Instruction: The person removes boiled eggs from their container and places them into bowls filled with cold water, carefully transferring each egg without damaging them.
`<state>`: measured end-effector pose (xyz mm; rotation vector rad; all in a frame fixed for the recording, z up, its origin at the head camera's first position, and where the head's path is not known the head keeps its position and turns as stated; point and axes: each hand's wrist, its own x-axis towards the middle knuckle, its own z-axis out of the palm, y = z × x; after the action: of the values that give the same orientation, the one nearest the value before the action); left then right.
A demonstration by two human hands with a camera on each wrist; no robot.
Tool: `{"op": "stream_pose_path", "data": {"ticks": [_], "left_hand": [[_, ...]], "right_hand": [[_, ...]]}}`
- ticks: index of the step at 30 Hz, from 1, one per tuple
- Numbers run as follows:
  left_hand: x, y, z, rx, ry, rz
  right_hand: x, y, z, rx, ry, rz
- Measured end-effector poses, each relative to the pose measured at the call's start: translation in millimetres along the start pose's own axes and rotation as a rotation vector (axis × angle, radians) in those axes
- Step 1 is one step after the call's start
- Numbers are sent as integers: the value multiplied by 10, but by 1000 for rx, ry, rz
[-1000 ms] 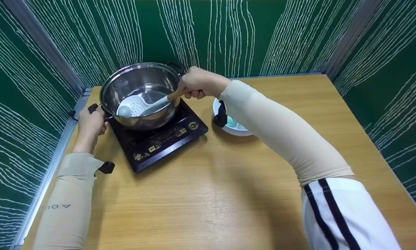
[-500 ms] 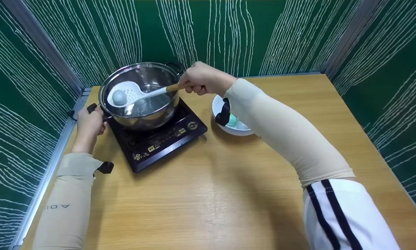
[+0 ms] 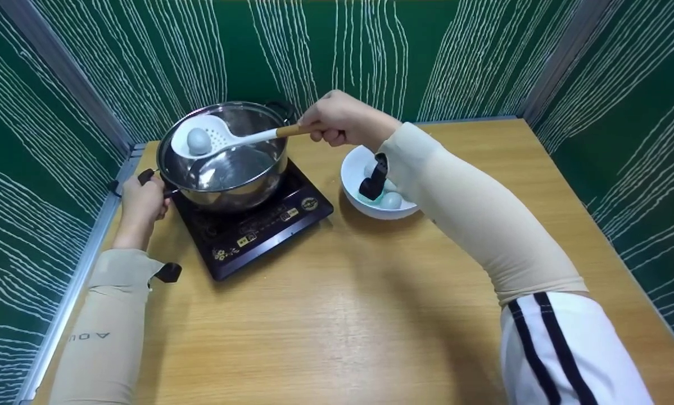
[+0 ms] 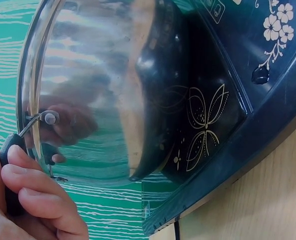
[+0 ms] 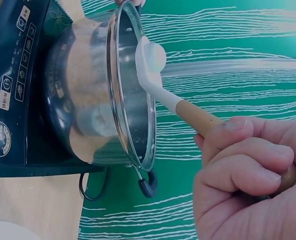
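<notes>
My right hand [image 3: 339, 118] grips the wooden handle of a white skimmer [image 3: 252, 138], its fingers curled round it. In the skimmer's perforated bowl lies one pale egg [image 3: 199, 140], raised over the steel pot [image 3: 224, 198]. The right wrist view shows the egg [image 5: 155, 56] and skimmer head level with the pot's rim and just above it. My left hand [image 3: 141, 199] holds the pot's black side handle [image 4: 10, 150], fingers wrapped about it. Below my right wrist stands a white bowl [image 3: 351, 169] with several pale eggs [image 3: 392, 201], partly hidden by the wrist strap.
The pot stands on a black induction cooker [image 3: 269, 230] at the back left of the wooden table [image 3: 314, 326]. Its other black handle [image 3: 280, 107] points to the back wall. Green walls [image 3: 370, 56] with white streaks enclose the table on three sides.
The skimmer has risen from inside the pot to above it, lifting the egg. My right hand has moved up and slightly right, uncovering more of the bowl. The left hand keeps its hold.
</notes>
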<state>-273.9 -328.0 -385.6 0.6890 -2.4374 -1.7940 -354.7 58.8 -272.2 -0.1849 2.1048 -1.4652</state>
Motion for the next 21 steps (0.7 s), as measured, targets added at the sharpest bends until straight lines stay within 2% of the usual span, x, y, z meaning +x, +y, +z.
{"op": "stream_pose_path", "data": {"ticks": [8, 21], "left_hand": [[13, -5, 1, 12, 18, 13], [-8, 13, -24, 38, -27, -1]], "right_hand": [[-77, 55, -139, 24, 24, -4], [-248, 173, -382, -18, 91, -3]]}}
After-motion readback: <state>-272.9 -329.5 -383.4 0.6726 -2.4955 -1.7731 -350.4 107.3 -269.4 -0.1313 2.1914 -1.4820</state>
